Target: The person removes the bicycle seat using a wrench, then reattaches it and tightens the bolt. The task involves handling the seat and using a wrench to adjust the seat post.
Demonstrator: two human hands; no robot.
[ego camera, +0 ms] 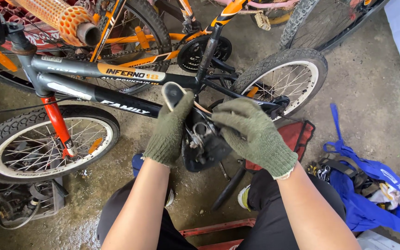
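A small black and orange bicycle (93, 90) stands before me with no saddle on it. Both my hands wear green knit gloves. My left hand (170, 132) grips the black saddle (204, 148) by its nose end, which pokes out above the glove. My right hand (251, 134) holds the saddle's other side, fingers over the metal rails and clamp on its underside. The saddle is turned bottom up, held over my knees just in front of the bike frame and rear wheel (283, 78).
A blue bag (371, 190) with straps and tools lies on the concrete at right, a red pouch (297, 136) beside it. The front wheel (42, 143) is at left above a black crate (28, 203). More bicycles stand behind. A red bar (218, 228) is near my legs.
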